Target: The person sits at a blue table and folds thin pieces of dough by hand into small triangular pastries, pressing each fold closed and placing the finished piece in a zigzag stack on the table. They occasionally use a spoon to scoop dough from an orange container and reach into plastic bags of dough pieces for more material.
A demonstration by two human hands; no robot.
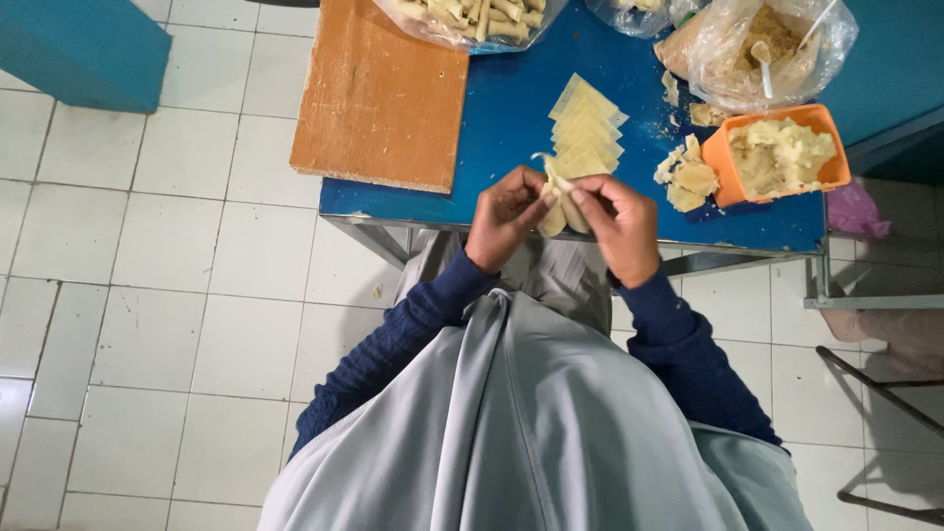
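Note:
Both my hands meet over the near edge of a blue table (511, 108). My left hand (506, 216) and my right hand (619, 224) pinch one pale yellow dough wrapper (558, 202) between their fingertips, folded or rolled between them. Just beyond the hands lies a fanned stack of square pale wrappers (588, 128). An orange square tub of pale mashed filling (782, 155) stands to the right, with loose dough scraps (686, 177) beside it.
A wooden board (379, 93) lies on the table's left part, overhanging its edge. At the back are a clear bag of finished rolls (472, 18) and a bag of brown crumbs with a spoon (762, 49). White tiled floor lies left; a metal frame stands right.

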